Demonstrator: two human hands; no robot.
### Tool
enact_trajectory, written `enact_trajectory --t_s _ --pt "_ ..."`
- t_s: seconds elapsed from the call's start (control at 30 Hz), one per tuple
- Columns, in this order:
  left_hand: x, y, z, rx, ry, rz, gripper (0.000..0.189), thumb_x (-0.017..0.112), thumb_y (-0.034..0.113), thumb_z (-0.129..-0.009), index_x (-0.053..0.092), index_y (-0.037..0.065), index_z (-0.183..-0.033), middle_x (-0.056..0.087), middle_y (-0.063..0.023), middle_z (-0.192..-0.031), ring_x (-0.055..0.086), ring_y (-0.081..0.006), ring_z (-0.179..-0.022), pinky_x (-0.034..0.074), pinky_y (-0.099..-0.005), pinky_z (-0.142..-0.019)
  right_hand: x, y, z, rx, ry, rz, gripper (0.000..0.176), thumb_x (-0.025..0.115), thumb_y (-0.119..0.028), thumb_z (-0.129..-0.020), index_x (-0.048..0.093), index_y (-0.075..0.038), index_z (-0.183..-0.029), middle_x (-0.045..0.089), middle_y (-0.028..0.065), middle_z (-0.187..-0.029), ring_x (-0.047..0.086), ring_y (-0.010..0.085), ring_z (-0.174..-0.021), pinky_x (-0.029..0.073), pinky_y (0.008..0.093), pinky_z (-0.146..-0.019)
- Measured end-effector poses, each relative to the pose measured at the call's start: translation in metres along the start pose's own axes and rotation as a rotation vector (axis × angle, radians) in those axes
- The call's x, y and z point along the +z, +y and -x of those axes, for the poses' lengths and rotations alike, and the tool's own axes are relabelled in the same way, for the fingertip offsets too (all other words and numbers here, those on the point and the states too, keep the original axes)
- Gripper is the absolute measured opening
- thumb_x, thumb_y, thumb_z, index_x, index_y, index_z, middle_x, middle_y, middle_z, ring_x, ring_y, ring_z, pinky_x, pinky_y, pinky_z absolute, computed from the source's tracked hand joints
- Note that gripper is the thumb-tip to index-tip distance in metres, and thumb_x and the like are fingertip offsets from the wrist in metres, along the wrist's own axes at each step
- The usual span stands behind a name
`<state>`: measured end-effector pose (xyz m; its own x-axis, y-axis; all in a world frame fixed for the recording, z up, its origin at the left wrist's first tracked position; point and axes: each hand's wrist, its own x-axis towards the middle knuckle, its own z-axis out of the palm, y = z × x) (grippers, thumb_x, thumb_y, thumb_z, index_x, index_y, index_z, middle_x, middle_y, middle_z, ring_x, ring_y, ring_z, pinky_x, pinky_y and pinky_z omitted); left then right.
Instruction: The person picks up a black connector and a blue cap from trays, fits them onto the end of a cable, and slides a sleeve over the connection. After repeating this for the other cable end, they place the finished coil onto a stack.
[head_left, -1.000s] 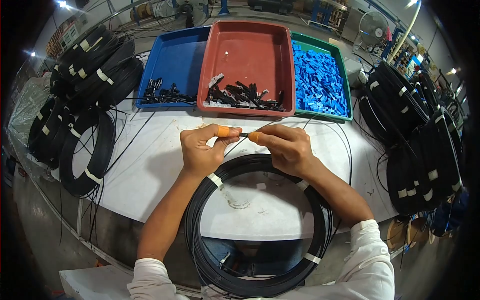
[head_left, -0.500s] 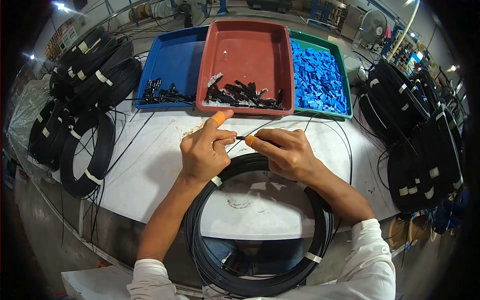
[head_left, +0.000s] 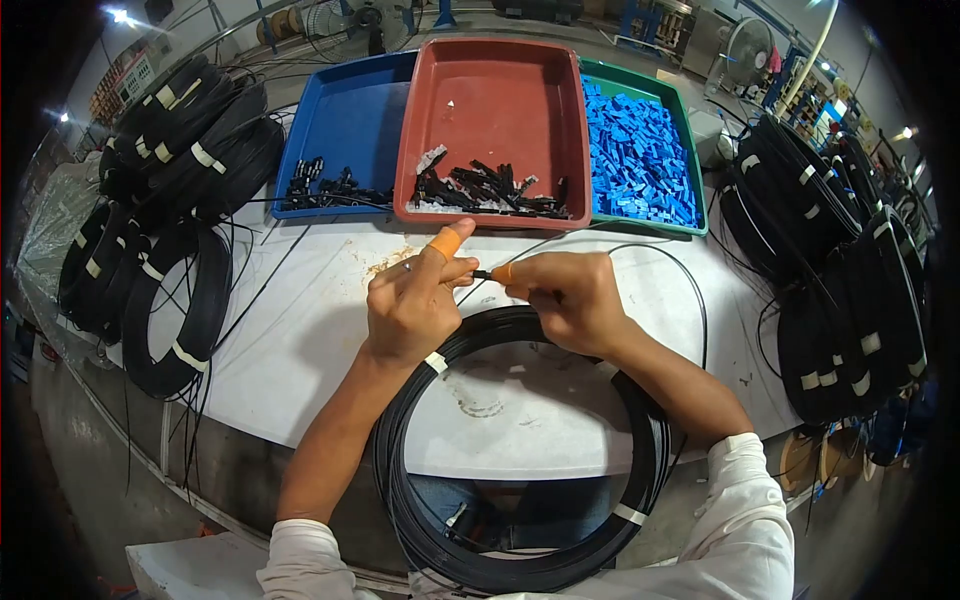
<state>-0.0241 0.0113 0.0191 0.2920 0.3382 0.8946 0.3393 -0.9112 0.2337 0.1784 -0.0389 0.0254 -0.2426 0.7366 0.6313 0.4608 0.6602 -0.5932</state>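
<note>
A small black connector (head_left: 482,275) bridges the fingertips of my two hands above the table. My left hand (head_left: 412,305) pinches its left end, while one finger with an orange cover points upward. From the other side, my right hand (head_left: 575,295) grips it between thumb and index finger; an orange cover wraps a fingertip there. The right hand's other fingers are curled and partly hidden. Below both hands lies a large coil of black cable (head_left: 395,430), bound with white tape and overhanging the table's near edge. A thin black cable loops out to the right of my right hand.
Behind my hands stand a blue tray (head_left: 350,110) with small black parts, a red tray (head_left: 500,95) with black and clear pieces, and a green tray (head_left: 698,205) full of blue pieces. Taped cable coils flank the white table (head_left: 270,350) on the left (head_left: 205,310) and right (head_left: 850,340).
My right hand has rolled slightly, its fingers more curled and knuckles turned up. My left hand has shifted a little. The connector stays between them.
</note>
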Motion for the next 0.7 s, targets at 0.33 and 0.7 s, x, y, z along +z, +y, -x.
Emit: enact_trajectory --t_s 0.33,0.7 --pt "-0.001 -0.001 0.003 -0.058 -0.076 0.050 0.050 0.058 -0.018 -0.073 0.062 -0.005 -0.121 0.076 -0.0104 -0.080 0.075 -0.0186 -0.066 0.059 -0.0251 -0.063 -0.005 -0.010 -0.007 0.293 -0.106 -0.163 0.026 0.063 0.015 -0.080 0.072 0.004 -0.101 0.075 0.0166 -0.094 0.073 0.0192 -0.087 0.058 0.0300 -0.079" --pt "-0.003 -0.025 -0.026 -0.357 -0.378 0.279 0.044 0.080 0.007 -0.079 0.062 -0.002 -0.117 0.073 -0.0140 -0.108 0.074 -0.0212 -0.095 0.056 -0.0302 -0.077 -0.002 0.034 -0.001 0.167 -0.282 -0.074 0.031 0.065 0.009 -0.077 0.070 0.000 -0.106 0.073 0.0182 -0.099 0.072 0.0325 -0.091 0.056 0.0381 -0.079"
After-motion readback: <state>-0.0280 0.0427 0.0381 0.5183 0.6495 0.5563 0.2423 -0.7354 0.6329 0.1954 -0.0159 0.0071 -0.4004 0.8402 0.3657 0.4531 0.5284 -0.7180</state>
